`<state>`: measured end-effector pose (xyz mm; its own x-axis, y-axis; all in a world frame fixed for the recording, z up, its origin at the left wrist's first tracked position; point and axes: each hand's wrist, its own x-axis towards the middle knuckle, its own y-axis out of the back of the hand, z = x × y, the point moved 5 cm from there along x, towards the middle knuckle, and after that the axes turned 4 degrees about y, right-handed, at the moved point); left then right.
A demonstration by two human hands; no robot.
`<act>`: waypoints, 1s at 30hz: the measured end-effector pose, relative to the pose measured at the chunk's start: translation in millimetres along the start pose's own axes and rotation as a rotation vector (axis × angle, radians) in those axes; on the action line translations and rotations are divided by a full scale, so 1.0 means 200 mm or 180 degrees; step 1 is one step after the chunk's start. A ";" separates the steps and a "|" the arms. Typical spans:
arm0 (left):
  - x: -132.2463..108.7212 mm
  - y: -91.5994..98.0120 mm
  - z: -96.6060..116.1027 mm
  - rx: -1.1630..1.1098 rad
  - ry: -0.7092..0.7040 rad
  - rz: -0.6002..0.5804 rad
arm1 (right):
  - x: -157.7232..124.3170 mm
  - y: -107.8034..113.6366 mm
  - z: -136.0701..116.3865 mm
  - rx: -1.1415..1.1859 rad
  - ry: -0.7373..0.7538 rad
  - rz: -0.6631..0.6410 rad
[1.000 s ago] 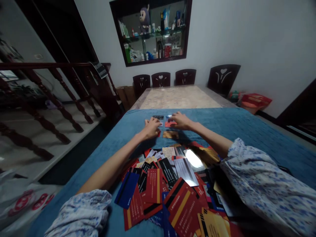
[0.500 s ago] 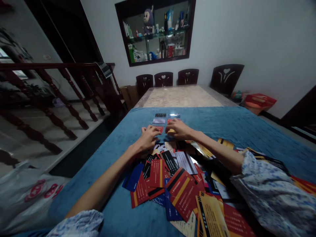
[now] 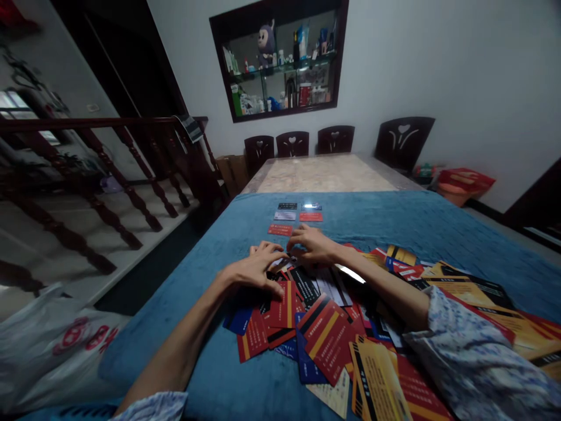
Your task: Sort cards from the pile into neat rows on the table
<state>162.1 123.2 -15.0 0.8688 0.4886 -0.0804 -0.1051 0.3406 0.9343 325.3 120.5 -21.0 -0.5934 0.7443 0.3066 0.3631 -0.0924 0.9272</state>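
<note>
A heap of plastic cards [image 3: 333,327], red, black, blue and gold, covers the near part of a blue cloth [image 3: 184,280]. My left hand [image 3: 256,268] lies palm down on the far edge of the heap, fingers spread over the cards. My right hand [image 3: 313,245] rests beside it with fingers curled onto a card at the heap's far edge; what it pinches is hidden. Beyond the hands lie several separate cards in rows: a red card [image 3: 280,230], a red card [image 3: 311,216], a pale card [image 3: 284,215] and two dark ones [image 3: 287,206].
The cloth covers the near half of a long stone-topped table [image 3: 324,172] with dark chairs [image 3: 335,138] at its far end. A wooden stair railing [image 3: 109,169] runs on the left. A white plastic bag [image 3: 48,345] lies at lower left. A wall cabinet [image 3: 280,58] holds bottles.
Both hands drew back from the laid-out rows toward me and now rest on the heap's far edge. The red cards they covered lie exposed. The camera tilted slightly.
</note>
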 end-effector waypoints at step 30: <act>0.05 0.00 -0.13 0.0684 0.0260 0.1127 | -0.03 -0.12 -0.11 0.0530 0.0633 -0.0184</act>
<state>157.5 149.1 -25.2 0.7551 0.6104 0.2394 -0.2794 -0.0307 0.9597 304.1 104.3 -39.5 -0.7402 0.5989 0.3056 0.4278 0.0689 0.9012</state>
